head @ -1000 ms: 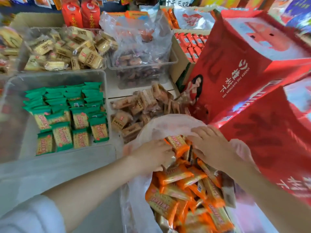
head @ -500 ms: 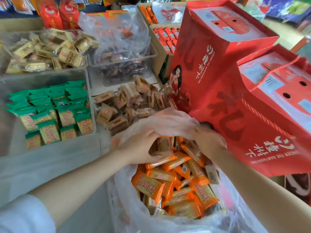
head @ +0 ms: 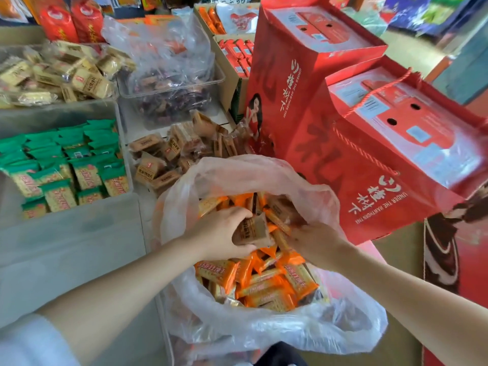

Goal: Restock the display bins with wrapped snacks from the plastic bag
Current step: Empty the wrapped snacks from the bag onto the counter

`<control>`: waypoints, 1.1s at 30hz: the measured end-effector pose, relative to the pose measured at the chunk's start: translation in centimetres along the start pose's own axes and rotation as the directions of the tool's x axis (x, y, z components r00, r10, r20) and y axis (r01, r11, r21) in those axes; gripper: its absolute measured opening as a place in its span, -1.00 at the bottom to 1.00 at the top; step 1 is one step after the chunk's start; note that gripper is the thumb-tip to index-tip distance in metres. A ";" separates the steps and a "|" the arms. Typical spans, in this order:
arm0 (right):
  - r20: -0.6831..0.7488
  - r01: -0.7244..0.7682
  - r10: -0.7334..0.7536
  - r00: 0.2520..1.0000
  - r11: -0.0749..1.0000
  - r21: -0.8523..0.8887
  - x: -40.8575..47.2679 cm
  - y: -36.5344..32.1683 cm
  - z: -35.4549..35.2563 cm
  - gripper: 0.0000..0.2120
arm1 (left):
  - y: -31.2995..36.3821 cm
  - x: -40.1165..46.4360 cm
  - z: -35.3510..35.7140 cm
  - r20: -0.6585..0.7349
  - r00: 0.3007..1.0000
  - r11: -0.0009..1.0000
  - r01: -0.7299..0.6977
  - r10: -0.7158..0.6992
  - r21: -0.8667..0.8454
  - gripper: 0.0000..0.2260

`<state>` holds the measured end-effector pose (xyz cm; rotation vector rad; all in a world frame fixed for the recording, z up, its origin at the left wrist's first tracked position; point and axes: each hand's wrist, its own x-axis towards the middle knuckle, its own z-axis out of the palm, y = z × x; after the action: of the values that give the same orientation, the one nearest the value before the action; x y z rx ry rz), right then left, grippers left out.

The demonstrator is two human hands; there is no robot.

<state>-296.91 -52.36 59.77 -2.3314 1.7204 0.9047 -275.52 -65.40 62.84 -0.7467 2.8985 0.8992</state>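
A clear plastic bag (head: 237, 170) stands open in front of me, full of orange-wrapped snacks (head: 266, 283) with a few brown ones among them. My left hand (head: 219, 233) is inside the bag's mouth and grips a brown wrapped snack (head: 252, 231). My right hand (head: 314, 241) is also in the bag, fingers down among the snacks; whether it holds any is hidden. Just beyond the bag lies a pile of brown wrapped snacks (head: 169, 157) in a display bin.
A clear bin (head: 120, 122) of green-wrapped snacks (head: 63, 165) sits to the left. Behind are a bin of pale yellow snacks (head: 60, 72) and a bin of dark sweets (head: 171, 99) under loose plastic. Two tall red gift boxes (head: 369, 159) crowd the right side.
My left hand has closed round a brown snack and lifted it a little. My right hand has slid deeper into the bag. The view has shifted slightly.
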 end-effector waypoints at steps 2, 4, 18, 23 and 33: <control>0.093 -0.100 0.105 0.990 0.993 -0.061 -0.7 0.5 1.1 -0.56 | 0.6 -0.3 0.3 -0.004 1.000 1.000 0.007 -0.007 -0.003 -0.39; 0.085 -0.085 0.101 0.991 0.981 -0.175 -0.6 0.4 1.4 -0.53 | 1.0 -0.6 0.5 -0.013 1.000 1.000 0.021 -0.022 -0.010 -0.39; -0.349 0.080 0.559 0.752 0.448 0.891 1.0 1.9 -9.5 -0.71 | -1.9 -3.1 -5.5 -0.509 0.834 0.968 0.111 -0.214 -0.224 -0.36; -0.046 0.258 0.834 0.550 -0.117 0.959 9.8 4.6 -14.6 -0.80 | -4.3 -4.0 -7.0 -0.518 0.813 0.959 0.173 -0.267 -0.223 -0.44; 0.216 -0.173 0.489 0.845 -0.133 0.976 23.6 6.8 -13.1 -0.79 | -10.6 -0.2 -9.8 -0.494 0.769 0.912 0.377 -0.406 -0.162 -0.46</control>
<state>-293.55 -79.94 60.00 -0.8677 1.9380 -0.6955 -269.40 -78.20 65.43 -1.7750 2.9259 0.8219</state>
